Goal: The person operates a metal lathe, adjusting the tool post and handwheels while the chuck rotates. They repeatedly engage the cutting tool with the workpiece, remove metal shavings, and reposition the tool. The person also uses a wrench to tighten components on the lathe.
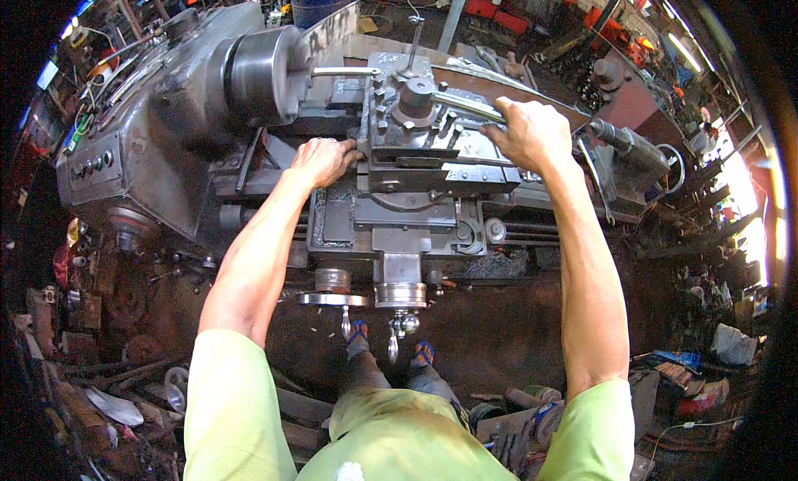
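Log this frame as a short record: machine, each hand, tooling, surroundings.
Machine: metal lathe
Right hand: hand wrapped around tool-post lever
Left hand: hand with fingers curled, by the left side of the tool post; exact contact unclear
Tooling: slender tool bar reaching from the tool post toward the chuck
Front controls: disc handwheel on the left, crank handle to its right
Right end: tailstock
Clothing: light green shirt, blue sandals
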`<state>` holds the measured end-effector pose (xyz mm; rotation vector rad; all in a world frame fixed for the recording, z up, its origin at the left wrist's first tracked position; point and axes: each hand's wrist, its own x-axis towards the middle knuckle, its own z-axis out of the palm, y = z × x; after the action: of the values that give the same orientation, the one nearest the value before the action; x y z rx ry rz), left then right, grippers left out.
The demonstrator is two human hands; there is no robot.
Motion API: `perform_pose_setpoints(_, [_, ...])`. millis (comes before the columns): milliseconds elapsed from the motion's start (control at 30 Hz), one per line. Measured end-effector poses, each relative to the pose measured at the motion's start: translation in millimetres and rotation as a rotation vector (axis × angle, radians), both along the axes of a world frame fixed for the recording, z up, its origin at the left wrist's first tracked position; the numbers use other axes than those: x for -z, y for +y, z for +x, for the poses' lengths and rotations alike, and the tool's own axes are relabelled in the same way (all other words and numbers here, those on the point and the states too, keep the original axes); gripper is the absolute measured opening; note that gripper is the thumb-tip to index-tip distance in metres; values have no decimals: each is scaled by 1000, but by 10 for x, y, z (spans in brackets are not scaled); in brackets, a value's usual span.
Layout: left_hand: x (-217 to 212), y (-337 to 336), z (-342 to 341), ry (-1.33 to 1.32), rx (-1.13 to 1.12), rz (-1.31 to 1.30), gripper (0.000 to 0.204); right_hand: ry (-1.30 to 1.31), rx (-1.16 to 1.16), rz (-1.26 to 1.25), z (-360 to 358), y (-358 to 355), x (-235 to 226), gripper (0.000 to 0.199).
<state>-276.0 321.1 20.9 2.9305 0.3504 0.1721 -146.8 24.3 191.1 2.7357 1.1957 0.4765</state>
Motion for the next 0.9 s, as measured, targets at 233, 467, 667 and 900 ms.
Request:
perform_pose_setpoints(233, [52, -895, -378, -3, -416, -74, 38, -5, 3, 20, -8, -11, -3, 41])
perform_pose_setpoints(467, [253, -534, -563, -102, -446, -102, 36, 4, -94, 30, 9, -35, 0, 41])
perform_pose_setpoints(667, [105, -552, -58, -117, -380, -215, 29, 16, -168, 66, 108, -51, 76, 36])
perform_pose_setpoints(900, [-6, -1477, -646, -292, -441, -438, 30, 71, -233, 131, 184, -64, 123, 32])
